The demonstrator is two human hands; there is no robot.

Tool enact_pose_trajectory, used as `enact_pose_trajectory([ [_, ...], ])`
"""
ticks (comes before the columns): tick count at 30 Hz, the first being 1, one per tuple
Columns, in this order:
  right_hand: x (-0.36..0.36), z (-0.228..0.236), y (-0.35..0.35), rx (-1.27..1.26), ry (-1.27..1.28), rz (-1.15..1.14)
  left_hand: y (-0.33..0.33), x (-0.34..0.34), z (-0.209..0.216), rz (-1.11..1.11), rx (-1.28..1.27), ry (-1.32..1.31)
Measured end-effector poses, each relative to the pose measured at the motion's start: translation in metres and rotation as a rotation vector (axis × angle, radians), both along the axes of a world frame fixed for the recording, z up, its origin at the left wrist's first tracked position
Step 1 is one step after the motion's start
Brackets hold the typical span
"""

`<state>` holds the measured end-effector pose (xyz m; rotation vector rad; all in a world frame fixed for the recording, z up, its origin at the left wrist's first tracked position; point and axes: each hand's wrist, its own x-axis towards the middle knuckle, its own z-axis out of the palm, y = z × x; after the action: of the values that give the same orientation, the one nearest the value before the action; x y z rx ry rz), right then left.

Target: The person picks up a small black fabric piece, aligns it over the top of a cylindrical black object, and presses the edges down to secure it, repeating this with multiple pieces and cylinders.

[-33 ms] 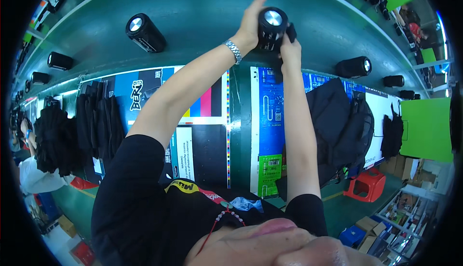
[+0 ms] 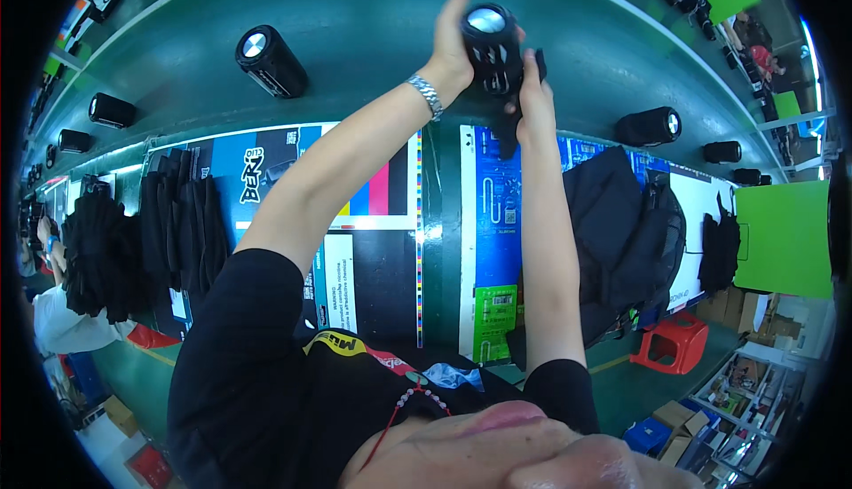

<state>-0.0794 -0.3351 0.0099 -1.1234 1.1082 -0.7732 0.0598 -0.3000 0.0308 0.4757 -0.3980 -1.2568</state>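
Note:
A black cylindrical speaker (image 2: 493,52) with a shiny silver end stands between my two hands over the green belt. My left hand (image 2: 451,52) grips its left side, the thumb stretched upward and the other fingers partly hidden. Against its right side, my right hand (image 2: 535,103) is closed on a limp black strip (image 2: 508,137), which looks like a strap or cloth. One part of the strip hangs below the speaker, and a dark piece shows above the right fingers. Motion blurs the details here.
On the green belt (image 2: 373,45) lie other black speakers, one to the left (image 2: 273,63) and one to the right (image 2: 649,126). Black cloth pieces (image 2: 182,214) are piled at left, more dark fabric (image 2: 621,232) at right. A red stool (image 2: 670,343) stands at lower right.
The speaker and both hands have shifted slightly left and away from me. More of the black strip now hangs below the speaker, beside my right hand.

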Motion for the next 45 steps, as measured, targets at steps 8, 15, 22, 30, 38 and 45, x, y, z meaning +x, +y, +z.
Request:
enact_pose_trajectory([
  [8,-0.013,0.069,0.038,-0.455,-0.384,-0.072,0.045,0.041,0.012,0.234,0.071,-0.121],
  [15,0.013,0.038,0.035,-1.192,0.383,-0.156,0.056,0.017,0.060,0.318,0.024,-0.973],
  [22,-0.006,0.028,0.029,-0.903,0.211,-0.137,0.012,0.011,0.052,0.001,0.341,-1.388],
  [30,-0.018,0.009,-0.010,-0.534,0.135,-0.114,0.024,-0.024,0.080,0.439,-0.393,-1.889],
  [38,-0.060,0.043,-0.016,-0.482,0.077,0.437,0.038,-0.010,0.055,0.505,-0.127,-1.594],
  [45,-0.072,0.046,-0.076,-0.214,-0.139,-0.103,0.004,-0.033,0.039,0.308,0.066,-0.493],
])
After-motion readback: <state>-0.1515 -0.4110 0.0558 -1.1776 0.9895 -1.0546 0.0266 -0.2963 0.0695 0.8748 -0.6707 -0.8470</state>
